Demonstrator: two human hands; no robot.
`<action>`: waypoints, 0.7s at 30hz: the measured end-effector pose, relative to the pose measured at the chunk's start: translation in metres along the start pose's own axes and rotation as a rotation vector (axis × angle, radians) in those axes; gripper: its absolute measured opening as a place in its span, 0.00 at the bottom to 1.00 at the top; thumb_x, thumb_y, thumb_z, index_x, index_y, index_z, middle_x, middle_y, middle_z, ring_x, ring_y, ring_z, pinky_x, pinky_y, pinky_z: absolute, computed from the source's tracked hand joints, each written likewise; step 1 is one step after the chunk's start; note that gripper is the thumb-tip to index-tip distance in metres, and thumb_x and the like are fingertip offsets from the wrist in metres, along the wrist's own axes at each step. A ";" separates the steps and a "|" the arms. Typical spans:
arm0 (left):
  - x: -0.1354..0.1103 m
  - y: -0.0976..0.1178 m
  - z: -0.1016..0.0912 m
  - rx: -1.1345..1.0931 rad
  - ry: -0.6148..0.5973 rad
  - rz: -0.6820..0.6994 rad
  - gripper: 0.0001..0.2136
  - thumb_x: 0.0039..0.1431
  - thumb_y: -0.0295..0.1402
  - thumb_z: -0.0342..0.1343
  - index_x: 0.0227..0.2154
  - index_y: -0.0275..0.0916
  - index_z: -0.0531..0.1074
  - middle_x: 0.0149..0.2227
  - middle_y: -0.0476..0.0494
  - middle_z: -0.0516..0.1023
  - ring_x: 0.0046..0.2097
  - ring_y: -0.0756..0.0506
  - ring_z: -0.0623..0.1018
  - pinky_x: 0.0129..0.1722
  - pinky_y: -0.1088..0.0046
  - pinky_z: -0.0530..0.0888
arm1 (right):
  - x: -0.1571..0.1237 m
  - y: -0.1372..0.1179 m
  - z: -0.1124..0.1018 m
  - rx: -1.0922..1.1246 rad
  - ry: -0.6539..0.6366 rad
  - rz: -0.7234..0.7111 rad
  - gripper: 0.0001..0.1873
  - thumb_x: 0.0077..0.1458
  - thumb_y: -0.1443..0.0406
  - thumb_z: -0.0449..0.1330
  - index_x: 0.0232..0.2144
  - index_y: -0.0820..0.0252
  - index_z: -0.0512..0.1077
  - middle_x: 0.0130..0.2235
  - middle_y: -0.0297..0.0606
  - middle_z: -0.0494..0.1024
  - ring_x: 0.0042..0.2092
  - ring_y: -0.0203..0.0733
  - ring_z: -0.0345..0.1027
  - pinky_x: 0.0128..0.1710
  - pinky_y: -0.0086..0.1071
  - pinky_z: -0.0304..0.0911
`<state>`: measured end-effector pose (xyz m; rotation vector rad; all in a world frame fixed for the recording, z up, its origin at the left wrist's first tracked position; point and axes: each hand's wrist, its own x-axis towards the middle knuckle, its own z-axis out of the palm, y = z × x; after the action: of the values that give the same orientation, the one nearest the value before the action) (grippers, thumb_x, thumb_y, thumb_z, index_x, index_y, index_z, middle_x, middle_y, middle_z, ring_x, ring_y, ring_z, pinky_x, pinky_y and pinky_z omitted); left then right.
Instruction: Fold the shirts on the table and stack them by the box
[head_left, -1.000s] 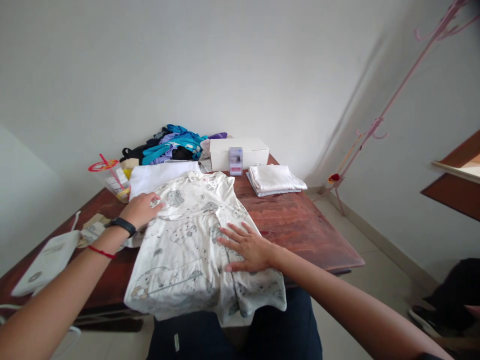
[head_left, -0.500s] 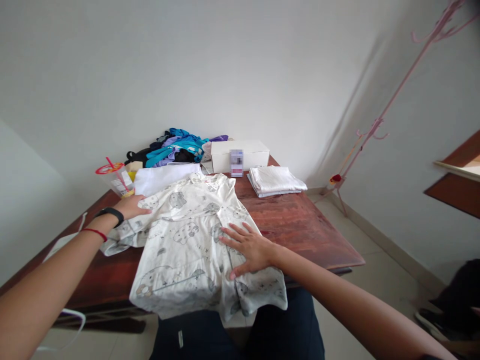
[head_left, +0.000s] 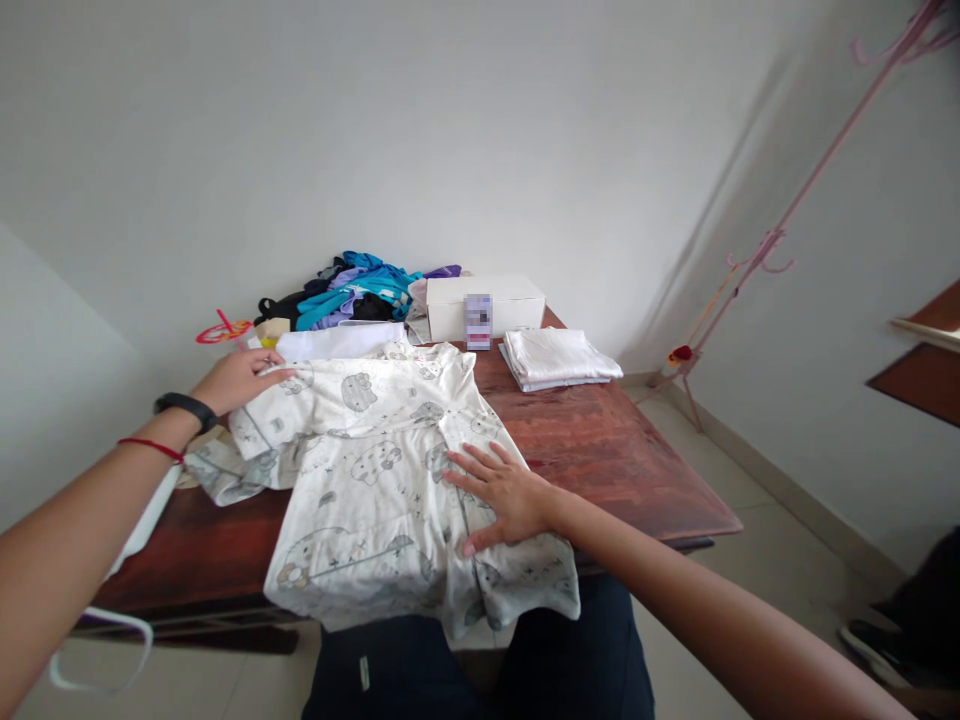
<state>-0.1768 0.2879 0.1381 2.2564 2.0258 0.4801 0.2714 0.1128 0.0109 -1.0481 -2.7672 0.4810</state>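
Note:
A white child's garment (head_left: 375, 480) printed with grey cartoon animals lies spread on the brown wooden table (head_left: 600, 450), its lower hem hanging over the near edge. My right hand (head_left: 501, 492) rests flat on its right half, fingers spread. My left hand (head_left: 238, 378), with a black band and a red string at the wrist, holds the garment's left sleeve pulled out to the left, fingers closed on the cloth.
At the table's back lie a heap of blue, purple and black clothes (head_left: 352, 295), a white box (head_left: 486, 305), a folded white stack (head_left: 559, 358) and a cup with a red lid (head_left: 225, 330). A pink rack (head_left: 757, 250) leans in the right corner.
My left hand has moved left and back, drawing the sleeve out from the garment's body. My right hand has stayed flat in place.

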 end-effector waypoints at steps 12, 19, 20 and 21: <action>-0.011 0.080 -0.039 -0.251 -0.294 0.094 0.40 0.49 0.68 0.55 0.50 0.35 0.72 0.41 0.50 0.80 0.42 0.45 0.76 0.39 0.75 0.72 | 0.001 -0.001 -0.004 0.019 -0.041 0.021 0.54 0.54 0.39 0.60 0.73 0.51 0.44 0.74 0.45 0.41 0.74 0.61 0.29 0.69 0.60 0.24; -0.058 0.183 0.003 -0.577 -0.456 0.256 0.24 0.53 0.53 0.62 0.42 0.38 0.74 0.37 0.45 0.80 0.40 0.42 0.78 0.37 0.70 0.72 | 0.003 -0.020 -0.028 0.366 0.201 0.091 0.34 0.60 0.45 0.59 0.61 0.56 0.68 0.68 0.50 0.63 0.70 0.59 0.50 0.67 0.55 0.48; -0.066 0.194 0.016 -0.593 -0.426 0.263 0.23 0.52 0.51 0.62 0.43 0.40 0.73 0.37 0.45 0.80 0.41 0.42 0.78 0.37 0.69 0.73 | 0.003 -0.028 -0.030 0.509 0.302 0.146 0.29 0.62 0.46 0.58 0.56 0.57 0.71 0.62 0.50 0.71 0.66 0.57 0.59 0.63 0.52 0.56; -0.075 0.204 0.029 -0.619 -0.402 0.262 0.22 0.52 0.49 0.63 0.45 0.41 0.72 0.37 0.44 0.79 0.40 0.42 0.79 0.37 0.69 0.73 | 0.002 -0.037 -0.031 0.685 0.384 0.211 0.25 0.63 0.47 0.56 0.52 0.57 0.72 0.56 0.49 0.76 0.60 0.55 0.68 0.57 0.49 0.64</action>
<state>0.0208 0.1926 0.1502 2.0153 1.1877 0.5247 0.2546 0.0961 0.0532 -1.0965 -1.9364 1.0310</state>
